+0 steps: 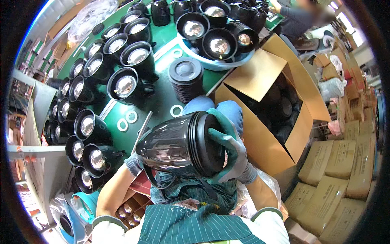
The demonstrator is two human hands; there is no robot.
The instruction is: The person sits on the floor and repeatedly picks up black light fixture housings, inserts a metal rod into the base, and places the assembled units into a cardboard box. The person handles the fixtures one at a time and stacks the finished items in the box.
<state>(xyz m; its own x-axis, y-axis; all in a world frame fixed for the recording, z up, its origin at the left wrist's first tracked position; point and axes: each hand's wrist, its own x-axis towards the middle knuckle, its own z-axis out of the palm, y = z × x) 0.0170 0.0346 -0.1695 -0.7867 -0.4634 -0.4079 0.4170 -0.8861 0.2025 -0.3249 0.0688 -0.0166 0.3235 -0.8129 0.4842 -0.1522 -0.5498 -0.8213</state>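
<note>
Gloved hands (236, 156) around glossy jug (168, 140)

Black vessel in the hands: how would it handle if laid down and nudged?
The black vessel would probably roll, since its body is round, perhaps in a curve, as it narrows toward the left. It's likely stiff: no dent shows where the right hand grips its wide end. Its glossy side may be slippery.

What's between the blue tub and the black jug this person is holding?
In the head view, between the blue tub and the held jug are a stack of black round pieces, a flat white ring and denim-covered knees.
</note>
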